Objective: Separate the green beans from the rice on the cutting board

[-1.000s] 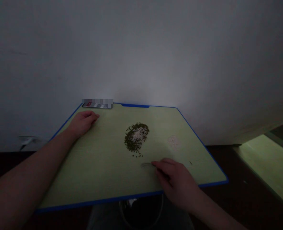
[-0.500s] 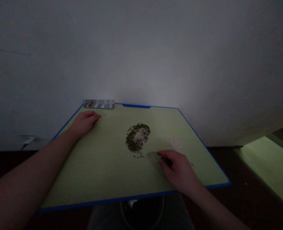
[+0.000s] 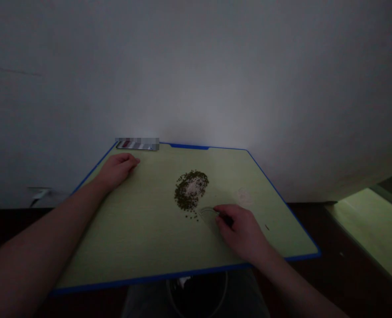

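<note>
A green desk (image 3: pixel 142 238) with a blue rim stands against a pale wall. At its middle lies a heap of small dark green beans mixed with white grains (image 3: pixel 191 192). My right hand (image 3: pixel 242 232) is closed on a small clear cup (image 3: pixel 209 213), whose rim sits just right of and below the heap. My left hand (image 3: pixel 118 168) rests on the desk at the far left, fingers loosely curled, holding nothing. A faint patch of white grains (image 3: pixel 244 195) lies to the right of the heap.
A flat phone-like object (image 3: pixel 137 144) lies at the desk's far left edge by the wall. A second green desk (image 3: pixel 374 225) shows at the right. A round dark bin rim (image 3: pixel 196 296) sits under the desk's near edge.
My right hand has moved up and left toward the heap, carrying the clear cup from the near part of the desk to the heap's lower right. My left hand has stayed put.
</note>
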Demonstrator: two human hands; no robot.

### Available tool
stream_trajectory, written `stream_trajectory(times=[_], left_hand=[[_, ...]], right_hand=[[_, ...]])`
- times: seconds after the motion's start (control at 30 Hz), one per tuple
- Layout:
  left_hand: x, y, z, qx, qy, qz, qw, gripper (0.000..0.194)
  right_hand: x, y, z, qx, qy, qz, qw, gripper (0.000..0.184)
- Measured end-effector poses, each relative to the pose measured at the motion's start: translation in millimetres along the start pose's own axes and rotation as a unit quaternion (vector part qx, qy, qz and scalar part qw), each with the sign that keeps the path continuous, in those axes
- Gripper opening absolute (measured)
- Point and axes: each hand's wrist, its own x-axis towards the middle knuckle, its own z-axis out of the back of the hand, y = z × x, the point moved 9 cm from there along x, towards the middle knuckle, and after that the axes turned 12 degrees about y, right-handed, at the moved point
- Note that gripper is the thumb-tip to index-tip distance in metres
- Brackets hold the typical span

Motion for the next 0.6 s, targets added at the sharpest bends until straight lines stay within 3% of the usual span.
stream_trajectory(times=[0.23,0.6], left_hand=[[0.4,2.5,-0.1,0.000,0.003,-0.007,1.000,0.029],[0.3,4.4,0.5,0.000,0.000,0.001,1.000,0.027]], right_hand=[[7.1,12.0,-3.9,-0.025,0.007,0.004,1.000,0.027],[-0.3,-15.9,15.4,-0.018,-0.027,-0.022,0.999,0.025]])
